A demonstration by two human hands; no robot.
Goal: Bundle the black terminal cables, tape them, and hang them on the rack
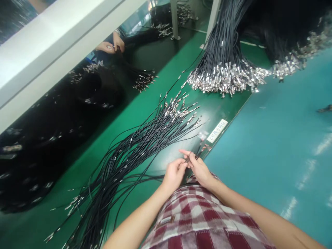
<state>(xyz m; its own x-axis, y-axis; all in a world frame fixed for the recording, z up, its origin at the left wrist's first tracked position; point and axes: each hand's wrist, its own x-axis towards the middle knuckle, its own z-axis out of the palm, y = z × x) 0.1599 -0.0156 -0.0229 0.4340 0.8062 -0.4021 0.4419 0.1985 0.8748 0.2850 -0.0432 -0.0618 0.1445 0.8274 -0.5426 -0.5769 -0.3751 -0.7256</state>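
Close to my body, at the near edge of the bench, both hands meet around thin black cables. My left hand [175, 173] is closed, its thumb and fingers pinched on the cables, and a few strands trail out leftward from behind it. My right hand [199, 168] closes on the same cables beside it, with one finger stretched out to the left. Past the right hand, the cable ends [206, 147] show small reddish and clear parts, too blurred to make out. A long loose bundle of black cables [124, 155] with silvery metal tips lies to the left.
Thick bundles of cables with metal ends [225, 77] hang over the green bench top [153, 112] at the back right. A white label [217, 130] sticks to the bench edge. Across a pale metal beam [64, 45], another person's hands [112, 45] handle cables. Blue-green floor [264, 138] lies right.
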